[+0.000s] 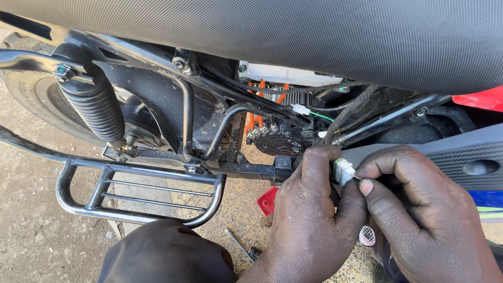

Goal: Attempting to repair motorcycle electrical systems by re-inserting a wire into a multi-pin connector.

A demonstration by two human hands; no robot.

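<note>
My left hand [306, 220] pinches a small white plastic wire connector [343, 170] at the end of a black sleeved cable [350, 111] coming from under the motorcycle seat. My right hand [419, 209] is beside it, thumb and forefinger closed on a thin metal pin or tool tip touching the connector's right side. Both hands sit just below the black frame tube [387, 120], next to a round black motor controller [277, 144] with orange wires [257, 112].
A black textured seat [293, 36] spans the top. A coil shock absorber [94, 107] and rear tyre [31, 91] are at left. A black tubular footrest rack [136, 194] projects over the dirt ground. A screwdriver [241, 246] lies on the ground. My dark-clothed knee [162, 257] is at the bottom.
</note>
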